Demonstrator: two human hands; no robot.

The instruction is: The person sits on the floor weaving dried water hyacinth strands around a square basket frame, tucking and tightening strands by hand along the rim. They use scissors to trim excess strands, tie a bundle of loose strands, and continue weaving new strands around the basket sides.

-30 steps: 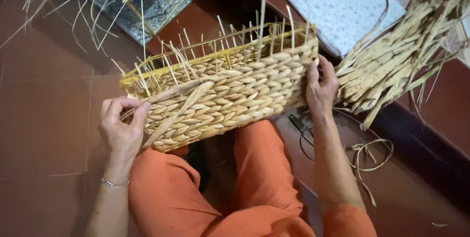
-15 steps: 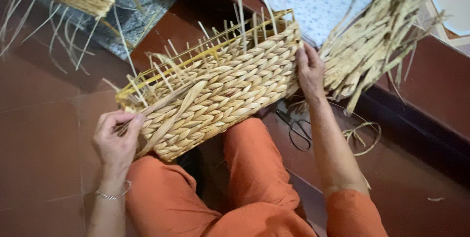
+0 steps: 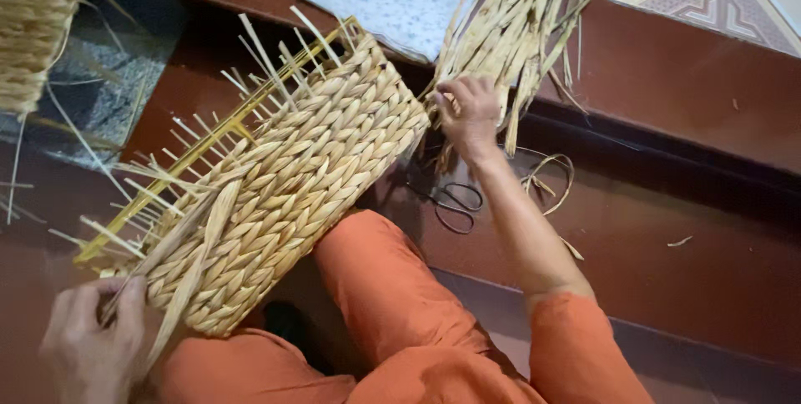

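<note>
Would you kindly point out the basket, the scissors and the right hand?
basket (image 3: 309, 179): head view, on its woven side wall.
scissors (image 3: 455, 204): head view, on the dark handle loops.
right hand (image 3: 469, 110): head view, on the back of the hand.

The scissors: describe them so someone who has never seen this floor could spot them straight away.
Start at the big woven basket resting over the person's orange-clad knees. Just past its right corner, below the right hand that grips the bundle of dry straw, the scissors lie flat on the dark red floor. Their thin dark handle loops set them apart from the pale loose strands curling beside them.
</note>
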